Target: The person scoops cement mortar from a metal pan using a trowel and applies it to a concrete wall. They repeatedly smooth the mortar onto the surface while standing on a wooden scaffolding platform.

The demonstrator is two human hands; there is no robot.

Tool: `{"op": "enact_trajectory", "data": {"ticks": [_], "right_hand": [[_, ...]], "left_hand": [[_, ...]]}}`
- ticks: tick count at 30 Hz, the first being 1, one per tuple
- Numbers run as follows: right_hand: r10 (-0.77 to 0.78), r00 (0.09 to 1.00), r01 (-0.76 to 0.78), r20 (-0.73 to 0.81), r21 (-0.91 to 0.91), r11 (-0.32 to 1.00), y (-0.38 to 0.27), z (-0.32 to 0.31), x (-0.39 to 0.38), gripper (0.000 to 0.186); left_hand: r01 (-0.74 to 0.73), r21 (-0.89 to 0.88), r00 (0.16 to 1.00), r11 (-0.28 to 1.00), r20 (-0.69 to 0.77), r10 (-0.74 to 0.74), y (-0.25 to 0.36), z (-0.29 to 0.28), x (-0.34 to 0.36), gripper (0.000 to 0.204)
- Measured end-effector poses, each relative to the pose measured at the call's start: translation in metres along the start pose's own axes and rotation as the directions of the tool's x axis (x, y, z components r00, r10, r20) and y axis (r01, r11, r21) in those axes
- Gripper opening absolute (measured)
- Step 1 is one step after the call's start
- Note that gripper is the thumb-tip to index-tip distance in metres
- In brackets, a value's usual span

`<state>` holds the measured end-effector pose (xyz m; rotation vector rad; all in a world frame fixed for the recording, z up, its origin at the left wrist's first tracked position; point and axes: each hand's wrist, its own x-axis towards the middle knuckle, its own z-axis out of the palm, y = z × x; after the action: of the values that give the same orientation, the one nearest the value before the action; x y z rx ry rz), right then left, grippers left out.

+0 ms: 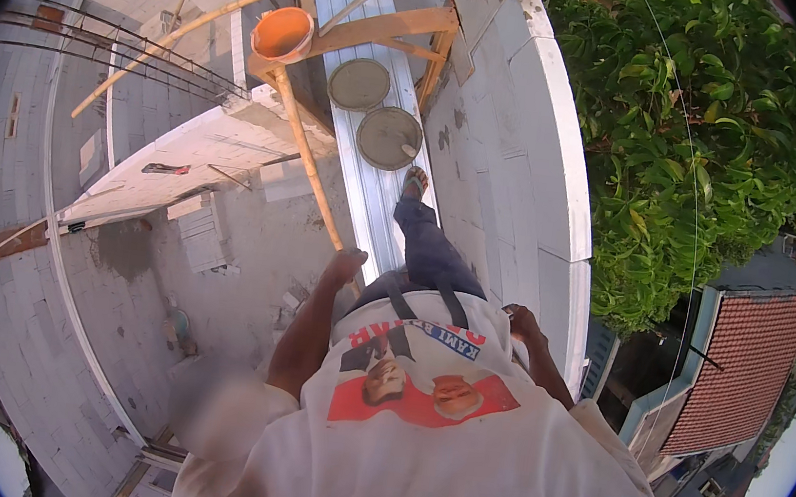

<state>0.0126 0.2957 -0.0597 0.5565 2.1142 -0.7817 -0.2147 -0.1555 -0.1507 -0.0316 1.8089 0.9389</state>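
Observation:
Closed around a bamboo pole (308, 160), my left hand (347, 264) is beside my left hip. On the other side of my body my right hand (524, 322) has its fingers curled next to the pale block wall (547, 192); what it holds, if anything, is hidden. Ahead of me two round tubs of grey mortar, a nearer tub (390, 139) and a farther tub (359, 84), stand on a ribbed metal walkway (385, 210). My sandalled foot (415, 183) is on the walkway just short of the nearer tub.
An orange bucket (282, 34) sits by a wooden crosspiece (384, 29) beyond the tubs. To the left the walkway drops off to a floor (258, 223) far below. Steel bars (127, 43) jut out at left. Leafy branches (693, 155) and a tiled roof (737, 376) lie past the wall.

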Motion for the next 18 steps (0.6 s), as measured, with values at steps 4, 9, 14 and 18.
{"op": "enact_trajectory", "data": {"ticks": [4,9,14,18], "right_hand": [[0.168,0.975,-0.199,0.144,0.234,0.952,-0.053,-0.054,0.056,0.042],[-0.161,0.986,0.160,0.044,0.032,0.987,-0.075,-0.085,0.199,0.026],[-0.196,0.978,0.192,0.067,0.060,0.979,-0.212,-0.149,0.267,0.033],[-0.346,0.938,0.344,-0.014,-0.069,0.936,-0.245,-0.121,0.352,0.039]], "left_hand": [[0.335,-0.204,0.941,0.920,0.017,-0.339,0.071,-0.017,-0.003,0.049],[0.275,-0.257,0.961,0.927,0.087,-0.261,0.078,-0.046,0.028,0.060],[0.268,0.032,0.914,0.963,-0.326,-0.243,0.167,-0.074,0.037,0.075],[0.392,0.130,0.888,0.911,-0.311,-0.338,0.160,-0.064,0.079,0.077]]}}
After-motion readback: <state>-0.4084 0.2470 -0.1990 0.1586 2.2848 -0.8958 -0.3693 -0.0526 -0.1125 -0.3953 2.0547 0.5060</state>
